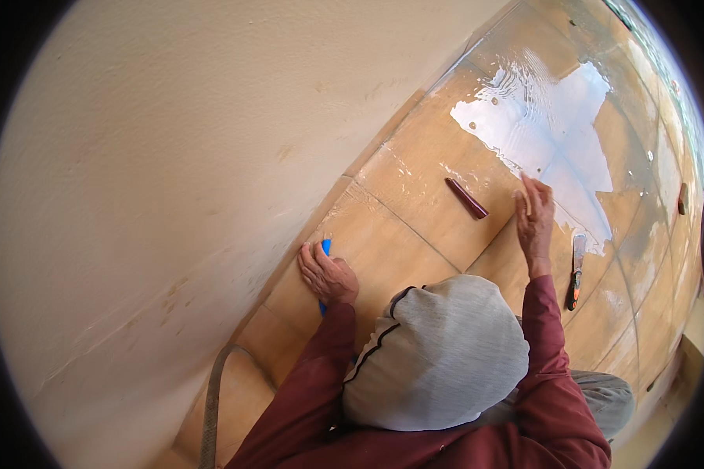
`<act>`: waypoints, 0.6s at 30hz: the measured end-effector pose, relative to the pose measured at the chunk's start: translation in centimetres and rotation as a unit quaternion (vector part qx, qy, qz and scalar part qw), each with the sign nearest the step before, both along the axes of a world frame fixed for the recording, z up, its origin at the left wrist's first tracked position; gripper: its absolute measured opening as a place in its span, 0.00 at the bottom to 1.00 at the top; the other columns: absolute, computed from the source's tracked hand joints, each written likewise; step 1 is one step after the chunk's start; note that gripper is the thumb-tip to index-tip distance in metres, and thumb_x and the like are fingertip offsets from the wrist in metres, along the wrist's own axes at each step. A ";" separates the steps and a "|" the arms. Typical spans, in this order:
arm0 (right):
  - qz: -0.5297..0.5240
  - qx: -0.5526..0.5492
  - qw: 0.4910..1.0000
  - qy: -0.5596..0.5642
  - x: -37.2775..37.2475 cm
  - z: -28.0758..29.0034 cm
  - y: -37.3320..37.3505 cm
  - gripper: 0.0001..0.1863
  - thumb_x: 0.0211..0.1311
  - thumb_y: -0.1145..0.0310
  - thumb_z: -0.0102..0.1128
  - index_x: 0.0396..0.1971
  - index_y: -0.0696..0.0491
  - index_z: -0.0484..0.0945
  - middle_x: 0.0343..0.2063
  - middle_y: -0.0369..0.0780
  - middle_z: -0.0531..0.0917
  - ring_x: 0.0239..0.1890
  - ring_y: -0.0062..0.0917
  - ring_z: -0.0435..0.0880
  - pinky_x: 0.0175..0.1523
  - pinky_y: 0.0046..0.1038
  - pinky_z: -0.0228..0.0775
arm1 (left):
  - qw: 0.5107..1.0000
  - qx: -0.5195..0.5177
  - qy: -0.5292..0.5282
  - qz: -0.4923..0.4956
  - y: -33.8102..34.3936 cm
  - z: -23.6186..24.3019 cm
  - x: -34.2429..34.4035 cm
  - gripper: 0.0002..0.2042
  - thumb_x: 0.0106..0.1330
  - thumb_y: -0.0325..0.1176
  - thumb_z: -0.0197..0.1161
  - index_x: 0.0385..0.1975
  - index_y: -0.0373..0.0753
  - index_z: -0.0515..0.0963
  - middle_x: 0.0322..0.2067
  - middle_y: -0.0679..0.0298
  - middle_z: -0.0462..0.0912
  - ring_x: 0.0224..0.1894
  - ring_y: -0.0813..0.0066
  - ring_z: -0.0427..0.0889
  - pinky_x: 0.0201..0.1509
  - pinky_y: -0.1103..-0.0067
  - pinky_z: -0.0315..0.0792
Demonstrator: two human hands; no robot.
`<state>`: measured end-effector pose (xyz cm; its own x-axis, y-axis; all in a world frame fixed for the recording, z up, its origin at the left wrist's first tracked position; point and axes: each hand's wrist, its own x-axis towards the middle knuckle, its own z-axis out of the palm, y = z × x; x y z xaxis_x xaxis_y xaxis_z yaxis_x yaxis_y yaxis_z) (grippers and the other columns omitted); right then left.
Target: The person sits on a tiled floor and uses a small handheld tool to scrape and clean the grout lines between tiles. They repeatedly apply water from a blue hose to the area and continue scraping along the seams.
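Note:
At the foot of the wall, my left hand (332, 280) is closed over a long blue strip-like tool (325, 248). Its two ends show past my fingers and palm; the middle is hidden. My right hand (534, 223) hovers at the near edge of a shiny puddle (559, 148), fingers loosely bent and apart, with nothing visible in them. Between my hands, closer to the right one, a dark maroon stick-shaped piece (466, 198) lies on the tiles. Right of my right hand lies a putty knife (576, 270) with a black and orange handle.
A stained cream wall (172, 156) borders the tan tile floor (403, 207) on the left. A grey hose (213, 399) curves along the wall at lower left. Farther right lies a small dark red piece (682, 198). A grey cloth-covered head (438, 352) blocks part of the lower view.

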<state>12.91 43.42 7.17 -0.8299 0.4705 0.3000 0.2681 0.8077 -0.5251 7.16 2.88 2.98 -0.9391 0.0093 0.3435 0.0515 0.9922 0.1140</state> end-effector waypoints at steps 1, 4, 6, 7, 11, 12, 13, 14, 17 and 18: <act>-0.093 0.051 0.992 -0.063 3.3 -0.4 3.4 0.25 0.72 0.68 0.65 0.67 0.45 0.77 0.53 0.44 0.80 0.56 0.40 0.80 0.60 0.43 0.72 | 1.000 0.002 -0.003 -0.001 -0.2 0.2 0.3 0.21 0.66 0.24 0.60 0.60 0.37 0.73 0.64 0.48 0.72 0.68 0.45 0.72 0.69 0.55 0.69; -0.285 0.202 0.904 -0.246 17.2 -4.1 12.0 0.29 0.74 0.53 0.62 0.71 0.45 0.73 0.57 0.50 0.78 0.59 0.45 0.78 0.62 0.45 0.71 | 1.000 0.013 -0.007 -0.001 0.3 -0.8 0.4 0.22 0.66 0.25 0.60 0.61 0.37 0.72 0.64 0.48 0.72 0.68 0.45 0.72 0.69 0.55 0.69; -0.323 0.190 0.887 -0.270 25.5 -6.1 13.6 0.29 0.76 0.51 0.60 0.70 0.46 0.74 0.56 0.51 0.78 0.58 0.46 0.78 0.62 0.45 0.71 | 1.000 0.026 -0.011 -0.011 1.2 -1.3 0.2 0.22 0.67 0.25 0.60 0.62 0.36 0.72 0.65 0.47 0.71 0.69 0.44 0.71 0.70 0.55 0.69; -0.314 0.205 0.891 -0.255 27.8 -6.7 13.5 0.28 0.77 0.50 0.59 0.69 0.48 0.75 0.55 0.52 0.79 0.57 0.46 0.78 0.61 0.44 0.71 | 0.999 0.027 -0.014 -0.015 1.3 -1.3 0.2 0.22 0.67 0.25 0.60 0.62 0.36 0.72 0.65 0.47 0.71 0.69 0.44 0.70 0.70 0.55 0.68; -0.330 0.108 0.892 -0.288 23.1 -5.8 9.0 0.24 0.82 0.53 0.52 0.62 0.56 0.77 0.46 0.51 0.81 0.45 0.44 0.82 0.48 0.42 0.74 | 1.000 0.015 -0.023 -0.015 -0.4 -0.7 0.3 0.22 0.67 0.25 0.60 0.62 0.35 0.71 0.66 0.46 0.70 0.70 0.43 0.68 0.71 0.55 0.67; -0.295 0.022 0.935 -0.197 21.4 -5.8 9.5 0.22 0.83 0.53 0.50 0.60 0.56 0.78 0.42 0.48 0.80 0.42 0.41 0.82 0.46 0.41 0.74 | 0.999 0.020 -0.023 -0.014 0.0 -0.7 0.2 0.22 0.67 0.25 0.60 0.62 0.35 0.71 0.66 0.46 0.70 0.71 0.43 0.68 0.71 0.55 0.67; -0.256 -0.065 0.959 -0.104 18.8 -5.6 10.2 0.21 0.84 0.53 0.49 0.57 0.55 0.78 0.37 0.46 0.80 0.38 0.38 0.82 0.44 0.39 0.74 | 0.999 0.024 -0.023 -0.013 0.2 -0.7 0.2 0.22 0.67 0.25 0.60 0.62 0.35 0.71 0.66 0.46 0.70 0.71 0.43 0.68 0.71 0.55 0.67; -0.241 -0.185 0.943 -0.136 14.5 -4.4 8.9 0.20 0.85 0.53 0.45 0.55 0.54 0.76 0.32 0.40 0.77 0.33 0.28 0.79 0.38 0.33 0.74 | 0.999 0.021 -0.027 -0.013 0.1 -0.8 0.2 0.22 0.67 0.25 0.60 0.62 0.35 0.71 0.66 0.46 0.70 0.71 0.43 0.68 0.71 0.55 0.67; -0.102 -0.375 0.914 -0.113 0.2 1.2 0.3 0.22 0.84 0.50 0.47 0.58 0.53 0.73 0.27 0.33 0.71 0.27 0.17 0.73 0.27 0.25 0.70 | 0.999 0.019 -0.036 -0.009 -0.1 -1.1 0.3 0.22 0.67 0.25 0.60 0.62 0.35 0.71 0.66 0.46 0.70 0.71 0.43 0.68 0.71 0.54 0.66; -0.028 -0.391 0.907 -0.156 -3.5 2.7 -2.3 0.20 0.83 0.53 0.49 0.58 0.54 0.71 0.27 0.36 0.74 0.23 0.20 0.75 0.25 0.28 0.71 | 0.999 0.016 -0.035 -0.004 -0.2 -1.0 0.4 0.22 0.67 0.25 0.60 0.62 0.35 0.71 0.66 0.46 0.69 0.71 0.43 0.68 0.71 0.54 0.66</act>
<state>9.45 41.11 9.92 -0.7854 0.4819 -0.3885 0.5307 0.2009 -0.8234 7.53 2.71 1.94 -0.9610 0.0071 0.2766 0.0505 0.9874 0.1502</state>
